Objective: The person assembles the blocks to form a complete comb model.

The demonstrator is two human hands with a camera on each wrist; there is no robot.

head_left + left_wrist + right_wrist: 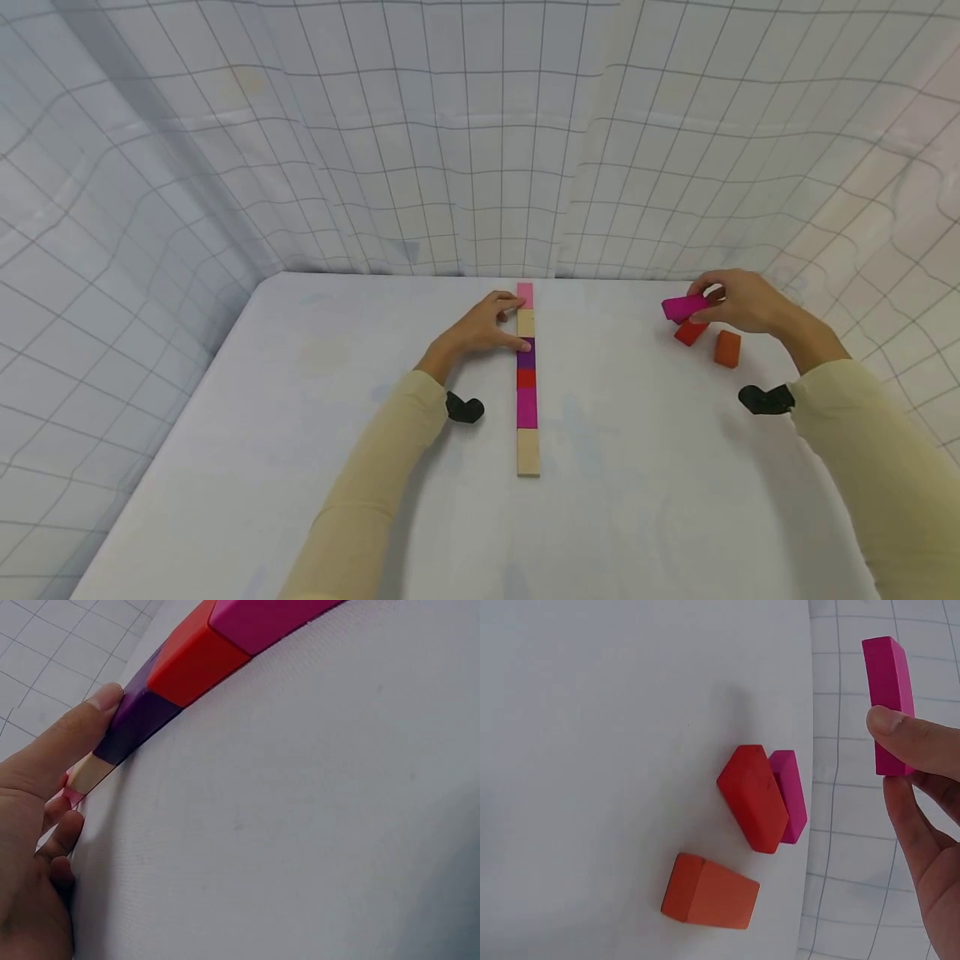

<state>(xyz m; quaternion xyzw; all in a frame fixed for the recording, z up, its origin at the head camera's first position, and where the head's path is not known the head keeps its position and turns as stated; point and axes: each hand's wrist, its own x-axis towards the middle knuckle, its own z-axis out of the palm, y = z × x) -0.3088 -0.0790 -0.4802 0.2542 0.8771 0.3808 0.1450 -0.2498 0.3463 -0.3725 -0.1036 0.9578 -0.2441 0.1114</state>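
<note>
A single-file row of blocks runs away from me along the table; from near to far it shows tan (528, 452), magenta (527, 408), red (199, 656), purple (136, 720), tan (91, 774) and pink (525, 293). My left hand (483, 325) rests along the row's left side near its far end. Its thumb (71, 739) touches the purple block, and a fingertip reaches the pink one. On the right, my right hand (738, 302) pinches a magenta block (889, 690) between thumb and fingers, raised off the table.
Below the right hand lie a red block (751, 799), another magenta block (790, 796) partly behind it, and an orange block (720, 894). White gridded curtains (465, 150) hang behind and beside the white table (615, 500).
</note>
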